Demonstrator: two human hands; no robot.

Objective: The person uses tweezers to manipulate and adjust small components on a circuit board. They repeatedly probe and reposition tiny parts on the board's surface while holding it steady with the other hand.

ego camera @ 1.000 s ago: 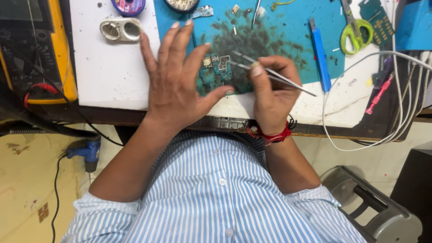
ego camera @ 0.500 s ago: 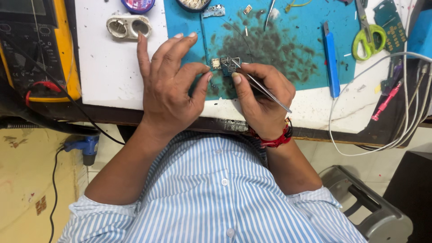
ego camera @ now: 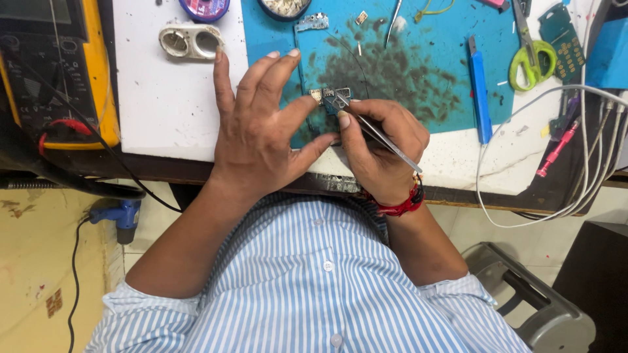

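Both hands have slid a little toward the far side of the blue mat [ego camera: 451, 78] since half a second ago, and the small circuit board [ego camera: 330, 98] has gone with them. That board is a thin, flat, rectangular piece with tiny metal parts on its face; its long axis runs left to right across the mat, and it lies flat on a patch smeared with dark, gritty residue. The left hand [ego camera: 261, 137] rests palm down, fingers spread and nearly straight, with the forefinger and thumb pressing at the board's left end and near edge, so its grip is loose and flat rather than closed round anything. The right hand [ego camera: 383, 147] is curled tight on slim steel tweezers [ego camera: 373, 127], whose shiny shaft slants from the wrist side up and left, tips meeting the board's right end. A red thread band [ego camera: 402, 202] circles the right wrist. On the white table [ego camera: 170, 111], a blue knife [ego camera: 479, 88] lies lengthwise to the right, green-handled scissors [ego camera: 531, 59] beyond it, white cables [ego camera: 582, 163] looping at the edge, and a yellow meter [ego camera: 59, 72] at the left.
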